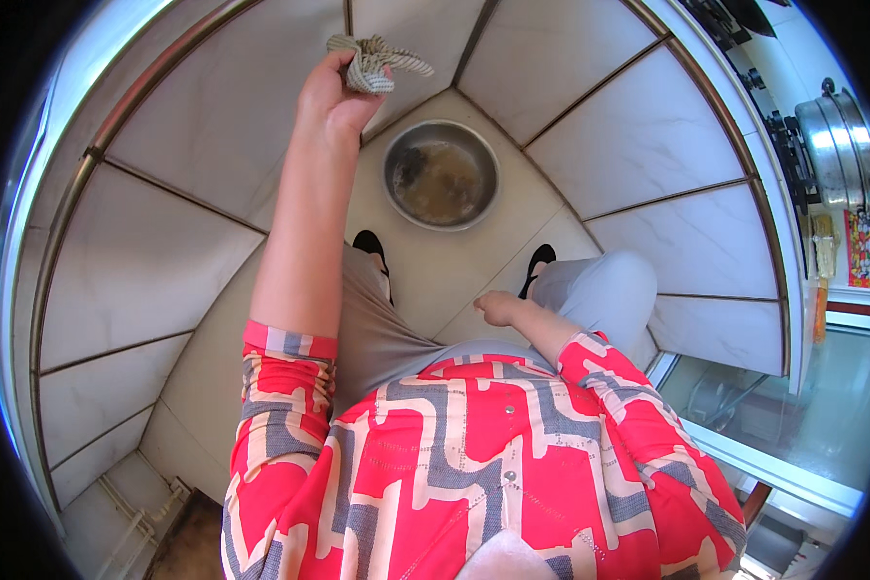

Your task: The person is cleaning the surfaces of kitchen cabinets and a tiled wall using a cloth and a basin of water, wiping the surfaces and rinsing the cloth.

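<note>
A striped cloth (371, 69), bunched and pale with darker lines, is gripped in my left hand (339, 98). That arm reaches far forward, and the cloth is up against the white cabinet fronts in the view. My right hand (499, 307) hangs over my right knee area with its fingers curled, and I see nothing in it. On the floor between the cabinets and my feet stands a round metal basin (442, 225). It holds murky brownish water (442, 185) with a dark clump (410, 165), perhaps a cloth, at its left side.
White panelled cabinets (638, 130) with metal trim meet in a corner ahead. A metal pot (834, 148) sits by a gas stove (786, 156) on the right counter. A glass-panelled door or cabinet (805, 406) is at lower right. Pipes (138, 515) run along the lower left.
</note>
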`<state>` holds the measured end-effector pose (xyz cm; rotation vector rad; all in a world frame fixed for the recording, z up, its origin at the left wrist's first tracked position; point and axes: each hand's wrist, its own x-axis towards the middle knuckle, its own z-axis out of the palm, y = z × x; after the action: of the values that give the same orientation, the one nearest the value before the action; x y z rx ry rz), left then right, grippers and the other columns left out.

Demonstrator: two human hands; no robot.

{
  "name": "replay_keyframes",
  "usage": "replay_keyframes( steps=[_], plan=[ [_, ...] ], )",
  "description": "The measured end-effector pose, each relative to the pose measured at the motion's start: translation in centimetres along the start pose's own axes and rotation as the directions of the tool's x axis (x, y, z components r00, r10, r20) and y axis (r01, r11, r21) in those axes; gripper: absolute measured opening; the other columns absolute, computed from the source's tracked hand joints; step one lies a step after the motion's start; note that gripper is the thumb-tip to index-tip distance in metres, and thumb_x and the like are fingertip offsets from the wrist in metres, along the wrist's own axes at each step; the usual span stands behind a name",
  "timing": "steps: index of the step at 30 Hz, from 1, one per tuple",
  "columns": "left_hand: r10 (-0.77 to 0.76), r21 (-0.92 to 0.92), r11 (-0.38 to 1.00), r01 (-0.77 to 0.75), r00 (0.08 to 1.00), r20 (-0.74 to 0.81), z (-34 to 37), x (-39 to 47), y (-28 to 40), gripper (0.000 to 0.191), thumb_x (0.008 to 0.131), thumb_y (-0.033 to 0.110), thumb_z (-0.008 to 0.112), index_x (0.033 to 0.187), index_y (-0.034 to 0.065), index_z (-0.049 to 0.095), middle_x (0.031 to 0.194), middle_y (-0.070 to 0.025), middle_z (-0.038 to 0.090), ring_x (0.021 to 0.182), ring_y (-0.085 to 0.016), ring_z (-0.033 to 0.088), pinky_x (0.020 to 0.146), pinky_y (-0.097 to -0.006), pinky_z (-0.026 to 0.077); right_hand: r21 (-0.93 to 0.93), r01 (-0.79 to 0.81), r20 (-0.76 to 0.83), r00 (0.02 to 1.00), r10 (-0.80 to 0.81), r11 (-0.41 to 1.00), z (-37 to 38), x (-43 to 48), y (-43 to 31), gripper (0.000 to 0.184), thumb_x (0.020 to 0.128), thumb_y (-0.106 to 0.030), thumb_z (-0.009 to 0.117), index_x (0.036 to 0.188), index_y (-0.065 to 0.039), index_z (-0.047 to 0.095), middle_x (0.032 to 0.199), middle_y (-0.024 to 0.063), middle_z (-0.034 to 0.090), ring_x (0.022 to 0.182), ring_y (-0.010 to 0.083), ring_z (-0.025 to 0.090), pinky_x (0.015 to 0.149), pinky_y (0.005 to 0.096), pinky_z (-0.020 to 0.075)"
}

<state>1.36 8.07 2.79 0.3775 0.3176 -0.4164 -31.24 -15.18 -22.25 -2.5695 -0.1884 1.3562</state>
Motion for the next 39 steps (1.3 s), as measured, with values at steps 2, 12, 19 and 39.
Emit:
replay_keyframes(
  steps=[2,12,19,39],
  plan=[
    [0.010,0.007,1.000,-0.010,1.000,-0.007,0.6,-1.0,-0.5,0.015,0.094,0.011,0.053,0.107,0.0030,0.055,0.105,-0.0129,0.061,0.091,-0.028,0.057,0.079,-0.0479,0.049,-0.043,-0.020,0.033,0.999,0.022,0.999,-0.1,0.0,0.4,0.047,0.078,-0.005,0.055,0.123,-0.009,0.063,0.116,0.0215,0.065,0.113,0.0370,0.060,0.094,0.0447,0.0481],
    [0.069,0.206,0.976,-0.072,0.997,0.019,0.2,-0.3,-0.2,0.016,0.093,0.016,0.061,0.103,0.0034,0.058,0.092,-0.0118,0.066,0.079,-0.025,0.064,0.061,-0.0411,0.055,-0.071,0.073,-0.098,0.992,-0.080,0.995,-4.9,-0.3,-3.2,0.038,0.078,-0.002,0.056,0.115,-0.009,0.065,0.111,0.0202,0.067,0.107,0.0380,0.063,0.088,0.0451,0.0509],
    [-0.013,0.305,0.952,-0.021,0.994,0.109,-2.9,3.0,-2.3,0.019,0.092,0.012,0.057,0.106,0.0004,0.059,0.092,-0.0136,0.066,0.077,-0.027,0.065,0.059,-0.0402,0.056,-0.033,0.233,0.274,0.937,-0.216,0.972,-0.9,4.5,-2.7,0.040,0.088,-0.028,0.059,0.122,-0.007,0.064,0.120,0.0189,0.065,0.113,0.0364,0.060,0.095,0.0457,0.0469],
    [-0.252,0.497,0.827,0.263,0.964,-0.091,-1.6,3.4,-11.3,0.025,0.092,0.009,0.055,0.116,0.0022,0.056,0.103,-0.0097,0.063,0.089,-0.020,0.063,0.071,-0.0340,0.056,0.297,0.189,0.355,0.888,-0.292,0.936,-7.0,-2.2,4.7,0.049,0.093,-0.038,0.055,0.128,-0.004,0.060,0.121,0.0201,0.065,0.112,0.0344,0.061,0.094,0.0451,0.0470]
  ],
)
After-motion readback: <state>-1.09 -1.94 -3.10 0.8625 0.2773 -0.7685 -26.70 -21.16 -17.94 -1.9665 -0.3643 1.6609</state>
